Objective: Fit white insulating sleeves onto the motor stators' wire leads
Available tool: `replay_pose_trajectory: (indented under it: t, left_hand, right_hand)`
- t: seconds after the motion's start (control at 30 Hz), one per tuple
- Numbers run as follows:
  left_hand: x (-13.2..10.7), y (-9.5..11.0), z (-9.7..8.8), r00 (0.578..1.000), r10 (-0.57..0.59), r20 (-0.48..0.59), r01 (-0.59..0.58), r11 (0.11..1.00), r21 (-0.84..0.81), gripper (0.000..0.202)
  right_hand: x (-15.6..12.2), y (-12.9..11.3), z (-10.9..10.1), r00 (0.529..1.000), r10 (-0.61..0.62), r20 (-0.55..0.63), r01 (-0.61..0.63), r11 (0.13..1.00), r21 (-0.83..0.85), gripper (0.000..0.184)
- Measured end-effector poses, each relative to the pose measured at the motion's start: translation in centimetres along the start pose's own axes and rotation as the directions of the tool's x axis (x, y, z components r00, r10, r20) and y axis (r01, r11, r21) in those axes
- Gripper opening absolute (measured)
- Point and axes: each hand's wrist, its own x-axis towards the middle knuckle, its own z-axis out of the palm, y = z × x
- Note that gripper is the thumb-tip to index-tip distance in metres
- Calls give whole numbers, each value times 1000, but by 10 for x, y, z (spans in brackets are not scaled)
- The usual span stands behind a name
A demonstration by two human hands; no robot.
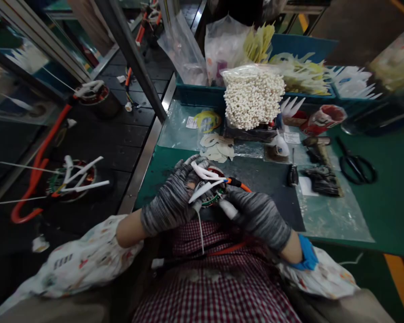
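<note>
A motor stator [218, 197] with copper windings, a green circuit board and white sleeved wires [207, 177] sits at the table's front edge, close to my body. My left hand [175, 195], in a grey striped glove, wraps round its left side. My right hand [261, 215], gloved alike, has its fingers curled against the right side; a white-covered fingertip [228, 209] points at the board. An orange cable [245, 187] with a black sleeve runs from the wires towards my right hand. A thin white tie [201, 231] hangs below the stator. The undersides of both hands are hidden.
Beyond the stator lie white paper-like pieces [217, 147] and a bag of white sticks [254, 96]. To the right are a screwdriver [292, 172], a hammer [318, 146] and black scissors [357, 166]. Other stators [76, 179] stand on the slatted conveyor at left, beside a metal post [131, 58].
</note>
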Motion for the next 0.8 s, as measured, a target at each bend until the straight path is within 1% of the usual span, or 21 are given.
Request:
replay_pose_trajectory:
  t: [0.07, 0.1, 0.17, 0.23, 0.3, 0.37, 0.43, 0.47, 0.53, 0.6, 0.67, 0.73, 0.8]
  left_hand:
    - [-3, 5, 1, 1000, -8, -7, 8, 1000, 6, 85]
    - [-5, 9, 2, 1000, -28, -10, 29, 999, 14, 83]
    - [-10, 16, 4, 996, -92, -15, 92, 996, 20, 82]
    - [-15, 23, 6, 987, -158, -27, 158, 987, 13, 80]
    - [-18, 29, 10, 981, -186, -45, 186, 982, 0, 79]
    - [-18, 34, 14, 976, -205, -78, 206, 979, -1, 84]
    - [-16, 35, 20, 967, -226, -119, 229, 973, 14, 93]
    - [-14, 34, 24, 963, -231, -138, 237, 971, 25, 94]
    - [-12, 32, 30, 960, -235, -152, 245, 968, 50, 88]
    - [-11, 29, 34, 962, -223, -156, 237, 968, 77, 81]
    - [-9, 27, 36, 965, -216, -149, 232, 967, 106, 78]
    - [-7, 25, 36, 969, -225, -102, 238, 962, 133, 75]
    - [-4, 21, 35, 967, -253, -27, 254, 955, 155, 74]
  right_hand:
    - [-1, -1, 13, 996, -69, -48, 67, 996, -51, 23]
    - [-2, 0, 18, 993, -98, -67, 95, 995, -43, 23]
    - [-5, 2, 26, 989, -105, -105, 110, 993, 36, 23]
    - [-9, 0, 32, 985, -72, -156, 91, 989, 115, 21]
    - [-13, -4, 39, 976, -18, -219, 55, 985, 166, 18]
    - [-17, -9, 47, 963, 34, -266, 19, 981, 193, 18]
    - [-19, -14, 56, 948, 82, -308, -18, 979, 205, 19]
    - [-20, -15, 60, 939, 108, -328, -40, 977, 207, 19]
    - [-22, -17, 69, 920, 142, -365, -72, 977, 201, 19]
    - [-24, -16, 76, 915, 136, -380, -71, 981, 181, 20]
    - [-25, -12, 79, 922, 97, -375, -39, 987, 159, 20]
    - [-27, -4, 74, 936, 77, -343, -16, 984, 178, 19]
    - [-30, 6, 63, 951, 72, -302, -1, 973, 231, 18]
